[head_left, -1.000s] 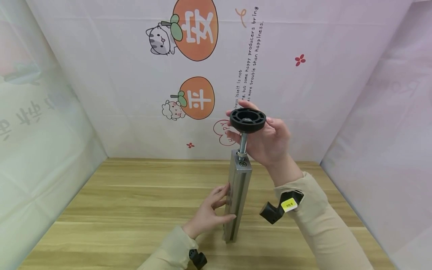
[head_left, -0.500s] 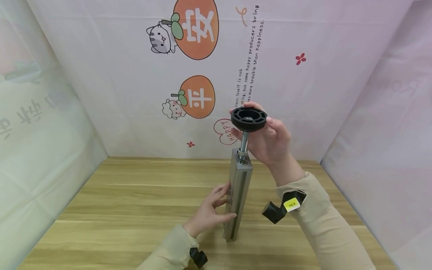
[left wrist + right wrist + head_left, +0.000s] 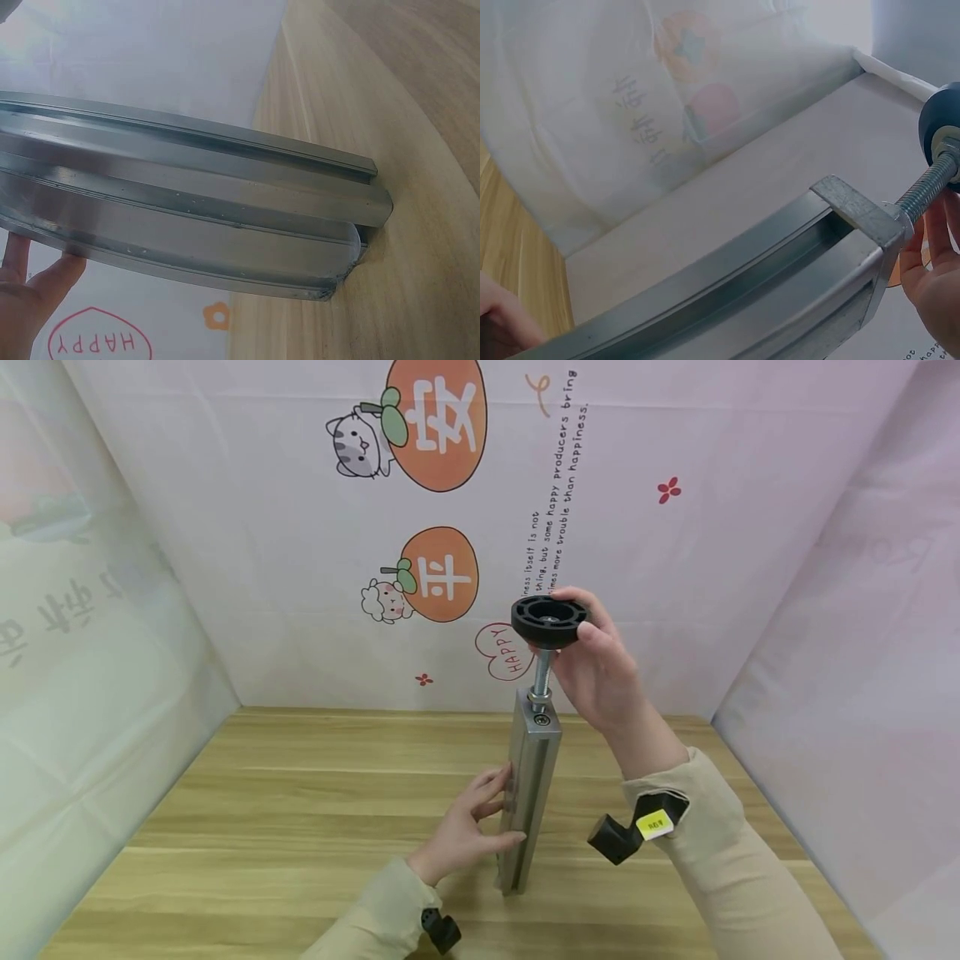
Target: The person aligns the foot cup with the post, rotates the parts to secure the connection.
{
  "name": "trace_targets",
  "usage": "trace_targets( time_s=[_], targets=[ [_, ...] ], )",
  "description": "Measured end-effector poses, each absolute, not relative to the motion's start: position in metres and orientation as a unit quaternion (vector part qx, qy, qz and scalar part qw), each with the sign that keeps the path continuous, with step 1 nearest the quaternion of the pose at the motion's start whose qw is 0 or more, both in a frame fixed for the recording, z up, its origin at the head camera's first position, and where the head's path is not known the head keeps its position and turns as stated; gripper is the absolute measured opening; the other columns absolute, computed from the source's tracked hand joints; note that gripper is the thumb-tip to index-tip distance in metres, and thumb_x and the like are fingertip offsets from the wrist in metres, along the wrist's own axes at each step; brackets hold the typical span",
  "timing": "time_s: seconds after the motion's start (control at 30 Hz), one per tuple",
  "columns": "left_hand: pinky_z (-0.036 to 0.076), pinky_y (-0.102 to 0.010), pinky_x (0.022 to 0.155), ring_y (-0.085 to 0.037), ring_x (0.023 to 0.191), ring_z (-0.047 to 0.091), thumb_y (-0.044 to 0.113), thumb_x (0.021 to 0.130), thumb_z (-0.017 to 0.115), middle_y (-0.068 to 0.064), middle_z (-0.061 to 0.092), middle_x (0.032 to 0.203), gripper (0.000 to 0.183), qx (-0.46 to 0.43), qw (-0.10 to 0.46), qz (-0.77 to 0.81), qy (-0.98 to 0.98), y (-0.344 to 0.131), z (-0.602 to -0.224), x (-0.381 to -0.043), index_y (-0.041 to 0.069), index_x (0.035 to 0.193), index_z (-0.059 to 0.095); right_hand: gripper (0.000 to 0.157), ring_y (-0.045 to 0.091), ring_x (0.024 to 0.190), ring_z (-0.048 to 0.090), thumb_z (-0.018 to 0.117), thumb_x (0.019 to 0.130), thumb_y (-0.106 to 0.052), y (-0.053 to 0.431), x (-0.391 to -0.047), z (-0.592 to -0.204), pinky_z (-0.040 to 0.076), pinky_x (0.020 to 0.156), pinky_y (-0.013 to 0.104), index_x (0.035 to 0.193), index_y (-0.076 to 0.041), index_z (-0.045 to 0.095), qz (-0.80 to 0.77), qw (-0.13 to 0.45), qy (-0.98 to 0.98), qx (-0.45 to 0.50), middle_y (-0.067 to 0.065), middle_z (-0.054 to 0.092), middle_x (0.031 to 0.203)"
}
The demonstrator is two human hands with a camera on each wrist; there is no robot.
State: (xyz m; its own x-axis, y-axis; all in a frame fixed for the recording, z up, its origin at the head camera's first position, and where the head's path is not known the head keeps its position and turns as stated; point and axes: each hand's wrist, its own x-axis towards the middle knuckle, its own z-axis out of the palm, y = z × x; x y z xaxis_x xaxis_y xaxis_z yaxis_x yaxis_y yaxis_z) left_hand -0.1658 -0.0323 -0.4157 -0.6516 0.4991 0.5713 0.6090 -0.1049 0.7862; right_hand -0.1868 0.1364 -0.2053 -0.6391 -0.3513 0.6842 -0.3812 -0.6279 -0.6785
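Note:
A silver aluminium profile point(image 3: 527, 810) stands upright on the wooden table, its long grooves plain in the left wrist view. My left hand point(image 3: 468, 835) grips its lower half, thumb on the near side and fingers on the left. From the profile's top end plate rises a levelling foot point(image 3: 549, 628), a round black base on a threaded rod point(image 3: 927, 186) with a nut at the plate. My right hand point(image 3: 600, 668) holds the rim of that black base, thumb in front and a finger behind. Its other fingers are partly hidden behind the base and rod.
The wood-grain table point(image 3: 300, 810) reaches back to a white printed cloth point(image 3: 262, 568) that hangs behind. More cloth walls the left and right sides. Each sleeve carries a small black wrist camera point(image 3: 618, 837).
My right hand's fingers have shifted round the rim of the levelling foot, the thumb coming further onto its front, while that wrist drifts slightly right. The left hand and profile stay nearly still.

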Motion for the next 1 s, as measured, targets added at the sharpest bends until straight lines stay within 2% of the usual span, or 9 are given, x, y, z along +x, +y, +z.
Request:
trace_targets(
  time_s=[0.1, 0.2, 0.33, 0.67, 0.83, 1.0],
  targets=[
    [0.047, -0.044, 0.101, -0.013, 0.129, 0.040, -0.002, 0.081, 0.071, -0.018, 0.035, 0.143, 0.085, -0.412, 0.042, -0.616, -0.670, -0.032, -0.414, -0.165, 0.018, 0.150, 0.025, 0.027, 0.016, 0.105, 0.053, 0.068, 0.085, -0.022, 0.138, -0.185, -0.206, 0.046, 0.087, 0.022, 0.110, -0.016, 0.059, 0.802, 0.037, -0.437, 0.406, 0.009, 0.050, 0.114],
    [0.047, -0.044, 0.101, -0.013, 0.129, 0.040, -0.003, 0.080, 0.071, -0.018, 0.035, 0.143, 0.086, -0.413, 0.042, -0.615, -0.670, -0.032, -0.412, -0.164, 0.018, 0.150, 0.025, 0.033, 0.016, 0.105, 0.056, 0.076, 0.080, -0.023, 0.139, -0.183, -0.206, 0.047, 0.090, 0.023, 0.108, -0.014, 0.060, 0.800, 0.069, -0.447, 0.393, 0.009, 0.054, 0.112],
    [0.046, -0.045, 0.101, -0.013, 0.130, 0.040, -0.003, 0.080, 0.071, -0.018, 0.034, 0.143, 0.088, -0.414, 0.040, -0.615, -0.670, -0.032, -0.411, -0.163, 0.020, 0.150, 0.024, 0.036, 0.017, 0.104, 0.056, 0.080, 0.077, -0.025, 0.139, -0.179, -0.205, 0.048, 0.093, 0.023, 0.105, -0.014, 0.060, 0.790, 0.112, -0.472, 0.375, 0.010, 0.055, 0.109],
    [0.047, -0.047, 0.100, -0.014, 0.130, 0.039, -0.004, 0.081, 0.070, -0.020, 0.034, 0.143, 0.085, -0.417, 0.046, -0.616, -0.666, -0.031, -0.414, -0.164, 0.016, 0.150, 0.025, 0.039, 0.013, 0.097, 0.057, 0.083, 0.071, -0.034, 0.136, -0.173, -0.203, 0.052, 0.083, 0.019, 0.100, -0.020, 0.060, 0.741, 0.201, -0.531, 0.359, 0.002, 0.061, 0.108],
    [0.047, -0.048, 0.099, -0.012, 0.130, 0.038, -0.004, 0.081, 0.070, -0.020, 0.034, 0.142, 0.086, -0.415, 0.046, -0.617, -0.667, -0.031, -0.413, -0.163, 0.018, 0.150, 0.025, 0.038, 0.014, 0.098, 0.058, 0.083, 0.073, -0.028, 0.135, -0.169, -0.200, 0.053, 0.084, 0.020, 0.100, -0.017, 0.059, 0.713, 0.237, -0.557, 0.353, 0.003, 0.061, 0.109],
    [0.046, -0.049, 0.099, -0.009, 0.130, 0.038, -0.004, 0.081, 0.070, -0.021, 0.033, 0.142, 0.085, -0.418, 0.044, -0.621, -0.661, -0.032, -0.414, -0.163, 0.016, 0.150, 0.024, 0.041, 0.012, 0.095, 0.060, 0.083, 0.071, -0.033, 0.133, -0.164, -0.198, 0.052, 0.087, 0.019, 0.098, -0.018, 0.057, 0.678, 0.284, -0.592, 0.330, 0.001, 0.060, 0.104]
  ],
)
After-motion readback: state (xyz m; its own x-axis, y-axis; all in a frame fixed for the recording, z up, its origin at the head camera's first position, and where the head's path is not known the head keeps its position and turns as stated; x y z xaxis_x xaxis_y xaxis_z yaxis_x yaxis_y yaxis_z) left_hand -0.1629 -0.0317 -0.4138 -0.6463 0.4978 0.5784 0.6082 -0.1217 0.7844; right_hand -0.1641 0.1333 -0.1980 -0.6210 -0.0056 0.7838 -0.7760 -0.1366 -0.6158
